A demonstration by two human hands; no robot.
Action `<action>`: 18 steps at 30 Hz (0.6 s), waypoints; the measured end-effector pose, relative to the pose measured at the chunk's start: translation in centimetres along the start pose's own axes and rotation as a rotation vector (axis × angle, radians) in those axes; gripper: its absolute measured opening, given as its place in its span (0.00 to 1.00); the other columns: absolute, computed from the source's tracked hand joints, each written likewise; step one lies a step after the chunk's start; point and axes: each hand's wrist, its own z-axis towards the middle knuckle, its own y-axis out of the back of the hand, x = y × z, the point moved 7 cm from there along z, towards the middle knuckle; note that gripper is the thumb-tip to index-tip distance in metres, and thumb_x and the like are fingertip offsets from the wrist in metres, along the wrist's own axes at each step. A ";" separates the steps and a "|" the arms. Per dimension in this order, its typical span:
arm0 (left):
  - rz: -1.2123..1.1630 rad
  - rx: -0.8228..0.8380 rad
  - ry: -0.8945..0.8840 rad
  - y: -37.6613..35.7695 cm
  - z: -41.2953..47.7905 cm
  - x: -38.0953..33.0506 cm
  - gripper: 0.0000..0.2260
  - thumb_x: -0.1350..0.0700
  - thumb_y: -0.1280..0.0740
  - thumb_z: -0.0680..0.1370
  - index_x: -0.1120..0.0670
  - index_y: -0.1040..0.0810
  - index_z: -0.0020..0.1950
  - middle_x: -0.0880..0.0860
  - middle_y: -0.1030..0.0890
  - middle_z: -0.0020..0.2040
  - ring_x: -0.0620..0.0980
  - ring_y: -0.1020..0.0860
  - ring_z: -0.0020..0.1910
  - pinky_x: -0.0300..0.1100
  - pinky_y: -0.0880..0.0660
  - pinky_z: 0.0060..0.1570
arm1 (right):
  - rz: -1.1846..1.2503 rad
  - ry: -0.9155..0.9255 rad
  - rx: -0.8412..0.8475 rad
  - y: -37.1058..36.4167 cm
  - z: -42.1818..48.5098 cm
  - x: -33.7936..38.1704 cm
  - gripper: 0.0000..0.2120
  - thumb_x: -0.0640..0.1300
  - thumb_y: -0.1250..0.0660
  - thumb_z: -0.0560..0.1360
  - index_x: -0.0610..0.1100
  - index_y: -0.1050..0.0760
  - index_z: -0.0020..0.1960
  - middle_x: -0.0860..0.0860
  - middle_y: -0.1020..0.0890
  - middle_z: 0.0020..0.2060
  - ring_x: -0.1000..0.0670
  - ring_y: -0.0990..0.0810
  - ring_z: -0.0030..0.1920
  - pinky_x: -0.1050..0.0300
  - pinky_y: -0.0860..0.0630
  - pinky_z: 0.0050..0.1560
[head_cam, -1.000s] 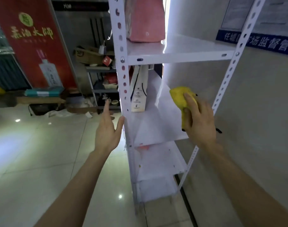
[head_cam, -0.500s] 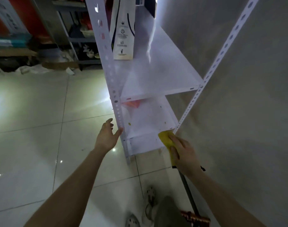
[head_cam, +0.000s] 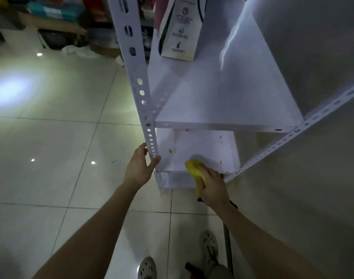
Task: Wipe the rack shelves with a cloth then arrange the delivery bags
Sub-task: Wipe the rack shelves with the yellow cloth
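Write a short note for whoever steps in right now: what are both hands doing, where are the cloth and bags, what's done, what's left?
Left grip (a bare hand): holds the rack post, thumb on one side, fingers on the other.
Right grip: grips the yellow cloth, pressed on the lower shelf.
White paper bag: stands on the shelf above.
Done: wiping is under way on the lower shelf; small yellowish spots show on it.
Left: finish this shelf, wipe the bottom shelf, then arrange the bags.
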 end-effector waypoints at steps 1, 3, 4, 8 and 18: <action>0.001 -0.026 0.007 -0.2 0.3 0.2 0.19 0.41 0.29 0.82 0.44 0.28 0.69 0.46 0.20 0.63 0.50 0.20 0.62 0.52 0.21 0.60 | -0.004 0.014 0.009 -0.5 0.9 -0.4 0.23 0.46 0.40 0.86 0.48 0.33 0.80 0.46 0.25 0.73 0.40 0.26 0.69 0.42 0.26 0.64; 0.005 -0.067 0.015 -0.7 0.6 0.4 0.17 0.40 0.29 0.82 0.44 0.27 0.66 0.45 0.20 0.60 0.51 0.19 0.60 0.50 0.21 0.58 | -0.010 0.040 0.017 -1.4 2.7 -1.3 0.23 0.46 0.39 0.86 0.48 0.32 0.80 0.46 0.24 0.73 0.39 0.25 0.68 0.44 0.26 0.63; 0.003 -0.088 0.013 -1.1 0.7 0.4 0.17 0.41 0.30 0.83 0.45 0.27 0.68 0.45 0.20 0.60 0.52 0.19 0.59 0.50 0.22 0.57 | -0.023 0.048 0.025 -1.9 3.4 -1.7 0.23 0.46 0.39 0.86 0.48 0.33 0.81 0.46 0.24 0.73 0.39 0.26 0.69 0.45 0.26 0.64; 0.031 -0.144 0.008 -2.0 0.6 0.5 0.19 0.43 0.31 0.84 0.51 0.29 0.70 0.51 0.19 0.59 0.56 0.18 0.56 0.56 0.19 0.55 | -0.072 0.001 0.047 -3.6 5.9 -3.1 0.24 0.48 0.41 0.86 0.50 0.35 0.82 0.46 0.26 0.73 0.40 0.28 0.70 0.46 0.26 0.62; 0.108 -0.133 -0.196 -0.9 1.2 0.8 0.13 0.45 0.30 0.83 0.48 0.27 0.64 0.46 0.21 0.53 0.51 0.19 0.49 0.54 0.19 0.47 | 0.019 -0.032 -0.056 -5.8 8.2 -1.4 0.23 0.46 0.37 0.84 0.47 0.31 0.79 0.44 0.23 0.71 0.38 0.25 0.68 0.41 0.25 0.64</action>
